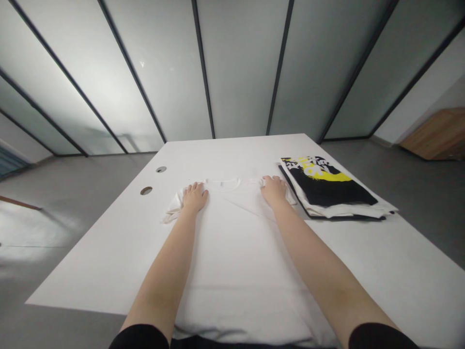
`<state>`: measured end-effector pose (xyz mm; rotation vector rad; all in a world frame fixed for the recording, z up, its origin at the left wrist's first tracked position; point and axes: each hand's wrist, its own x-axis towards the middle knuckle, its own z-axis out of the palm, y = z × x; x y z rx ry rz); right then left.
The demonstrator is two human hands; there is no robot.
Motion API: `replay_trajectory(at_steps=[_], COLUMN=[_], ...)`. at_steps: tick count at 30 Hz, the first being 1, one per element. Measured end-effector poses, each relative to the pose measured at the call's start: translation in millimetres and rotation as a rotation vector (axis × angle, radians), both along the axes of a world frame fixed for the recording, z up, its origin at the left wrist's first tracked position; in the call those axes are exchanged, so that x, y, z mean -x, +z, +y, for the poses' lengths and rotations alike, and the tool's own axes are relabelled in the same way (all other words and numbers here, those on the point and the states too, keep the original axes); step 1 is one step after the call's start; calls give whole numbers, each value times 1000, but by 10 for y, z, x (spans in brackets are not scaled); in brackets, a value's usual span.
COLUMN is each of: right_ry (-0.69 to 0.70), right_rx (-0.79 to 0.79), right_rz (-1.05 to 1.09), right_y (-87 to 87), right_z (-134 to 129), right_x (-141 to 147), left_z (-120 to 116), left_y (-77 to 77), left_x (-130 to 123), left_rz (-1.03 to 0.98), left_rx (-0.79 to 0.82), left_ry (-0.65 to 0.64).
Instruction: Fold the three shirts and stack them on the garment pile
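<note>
Okay, both hands are down on a white T-shirt [232, 252] spread flat across the table [109, 257]. Left grip [194, 198] sits open, palm pressing the cloth near the collar; right grip [273, 190] rests at the far edge, fingers [264, 182] curled — can't tell if they're pinching. Just beside it, a folded black-and-yellow printed stack [327, 186].

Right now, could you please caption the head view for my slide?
Left hand and right hand press a white T-shirt on a table.
</note>
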<state>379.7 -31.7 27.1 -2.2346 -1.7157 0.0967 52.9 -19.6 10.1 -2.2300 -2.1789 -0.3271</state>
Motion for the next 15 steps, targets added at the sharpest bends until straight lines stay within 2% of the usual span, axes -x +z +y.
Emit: replay_trajectory(at_steps=[6,15], right_ry=[-20,-182], right_rx=[43,213], right_rz=[23,10], right_y=[44,-188], right_z=[-65,-35], right_x=[123,77], left_z=[-38,-186], left_y=[-37,-5], left_x=[128,191], left_rz=[-8,11], left_rx=[-27,-22], left_ry=[29,70])
